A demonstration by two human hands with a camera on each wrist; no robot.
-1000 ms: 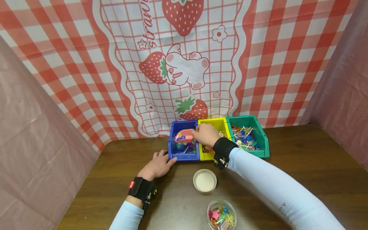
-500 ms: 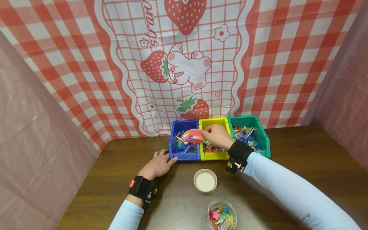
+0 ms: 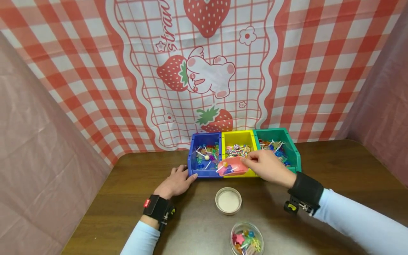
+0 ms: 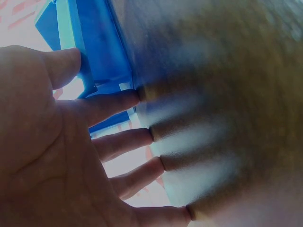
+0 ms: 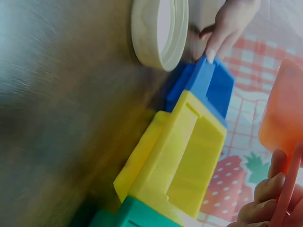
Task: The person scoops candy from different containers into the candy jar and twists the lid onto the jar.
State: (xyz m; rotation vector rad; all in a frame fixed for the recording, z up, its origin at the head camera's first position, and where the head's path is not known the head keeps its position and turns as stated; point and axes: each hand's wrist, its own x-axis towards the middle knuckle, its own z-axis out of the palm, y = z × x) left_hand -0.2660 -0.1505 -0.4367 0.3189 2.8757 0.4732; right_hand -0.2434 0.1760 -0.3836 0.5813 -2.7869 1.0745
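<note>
My right hand [image 3: 269, 166] grips the handle of a pink scoop [image 3: 240, 167], also seen in the right wrist view as a translucent scoop [image 5: 284, 106]. A few small candies with white sticks lie in it, above the front of the yellow bin [image 3: 239, 137]. My left hand [image 3: 174, 184] rests on the table with fingers spread, its thumb on the front corner of the blue bin [image 3: 205, 173]. In the left wrist view the fingertips of that hand [image 4: 61, 142] touch the tabletop beside the blue bin [image 4: 102, 42]. Colourful candies lie in the blue bin; swirl-patterned ones fill the yellow bin.
A green bin [image 3: 293, 152] with lollipops adjoins the yellow one. In front lie a round white lid [image 3: 228, 200] and, closer, a clear jar [image 3: 247, 239] holding mixed candies. A checked strawberry cloth [image 3: 204, 71] hangs behind the table [image 3: 127, 209].
My right hand has carried the loaded scoop from over the blue bin rightward and nearer, to the front of the yellow bin. My left hand has stayed at the blue bin's corner.
</note>
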